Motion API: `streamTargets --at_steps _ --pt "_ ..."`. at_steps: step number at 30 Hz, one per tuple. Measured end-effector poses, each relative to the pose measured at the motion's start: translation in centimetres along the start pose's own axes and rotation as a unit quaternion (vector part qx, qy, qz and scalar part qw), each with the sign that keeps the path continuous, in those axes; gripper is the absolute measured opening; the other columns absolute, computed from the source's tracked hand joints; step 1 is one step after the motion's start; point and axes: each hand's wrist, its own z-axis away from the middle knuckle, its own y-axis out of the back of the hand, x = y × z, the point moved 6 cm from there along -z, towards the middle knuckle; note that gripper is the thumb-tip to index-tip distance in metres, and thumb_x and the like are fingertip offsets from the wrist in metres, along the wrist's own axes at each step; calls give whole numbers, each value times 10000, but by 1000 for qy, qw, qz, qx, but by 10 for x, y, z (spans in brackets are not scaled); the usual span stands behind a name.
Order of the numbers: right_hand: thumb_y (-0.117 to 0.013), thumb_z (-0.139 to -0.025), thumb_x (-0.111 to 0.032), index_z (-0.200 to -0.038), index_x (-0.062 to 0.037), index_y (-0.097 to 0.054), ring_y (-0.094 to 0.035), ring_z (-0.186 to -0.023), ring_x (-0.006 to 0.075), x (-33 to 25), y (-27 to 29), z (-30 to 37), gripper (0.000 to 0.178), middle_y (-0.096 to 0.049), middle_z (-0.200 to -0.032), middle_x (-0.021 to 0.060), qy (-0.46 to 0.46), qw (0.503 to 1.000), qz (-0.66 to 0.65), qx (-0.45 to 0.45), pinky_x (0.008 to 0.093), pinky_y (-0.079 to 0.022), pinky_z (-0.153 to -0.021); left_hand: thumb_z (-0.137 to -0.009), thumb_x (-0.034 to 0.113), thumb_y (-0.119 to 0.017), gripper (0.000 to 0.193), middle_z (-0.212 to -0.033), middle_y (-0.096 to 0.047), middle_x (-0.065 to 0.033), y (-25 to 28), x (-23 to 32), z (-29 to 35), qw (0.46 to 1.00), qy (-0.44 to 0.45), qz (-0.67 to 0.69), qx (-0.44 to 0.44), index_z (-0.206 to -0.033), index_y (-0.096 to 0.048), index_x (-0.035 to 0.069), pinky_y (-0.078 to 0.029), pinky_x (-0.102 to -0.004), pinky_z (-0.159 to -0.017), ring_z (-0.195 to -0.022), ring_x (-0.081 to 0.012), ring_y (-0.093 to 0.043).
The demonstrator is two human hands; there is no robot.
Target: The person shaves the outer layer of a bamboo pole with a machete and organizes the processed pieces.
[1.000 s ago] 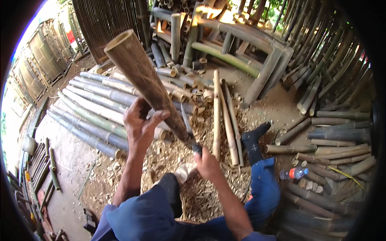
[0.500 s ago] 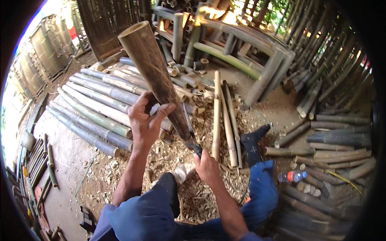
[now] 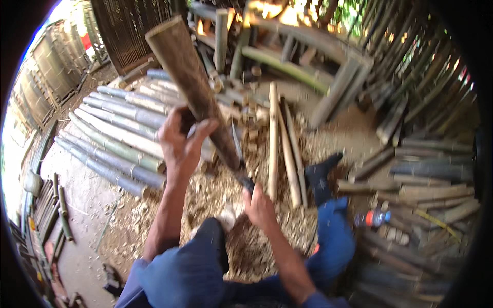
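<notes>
The left hand [image 3: 181, 141] wraps its fingers around the tilted bamboo pole [image 3: 192, 87] to steady it; the right hand [image 3: 260, 205] is closed on a knife [image 3: 240, 159] (probably, it's blurry) for cutting.

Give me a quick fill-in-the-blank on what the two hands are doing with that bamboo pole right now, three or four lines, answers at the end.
1. The left hand grips the thick bamboo pole, which leans tilted rather than lying ____.
2. The right hand holds a ____ by its dark handle, blade against the pole.
3. The person's trousers are ____ in colour.
4. A row of long bamboo poles lies on the ground to the person's ____.

Missing words: flat; knife; blue; left
</notes>
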Motion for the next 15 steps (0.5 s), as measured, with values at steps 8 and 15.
streamTargets --at_steps 8,15 --pt "-523 -1114 -276 -1151 21 -516 -629 -532 203 -141 140 12 299 -641 -708 114 114 972 -174 111 362 -492 -462 -860 106 -880 362 -1013 -772 -79 -2 -12 -1 997 16 77 0 -1143 -690 -16 -577 -288 -866 -947 -125 -713" --pt "-462 -1102 -301 -1205 53 -575 -678 -619 309 65 -30 14 385 -663 -774 238 -102 982 82 -137 488 -536 -535 -843 124 -878 329 -958 -791 -100 4 -6 -6 999 33 -38 -7 -1080 -708 -29 -594 -325 -840 -903 -146 -737"
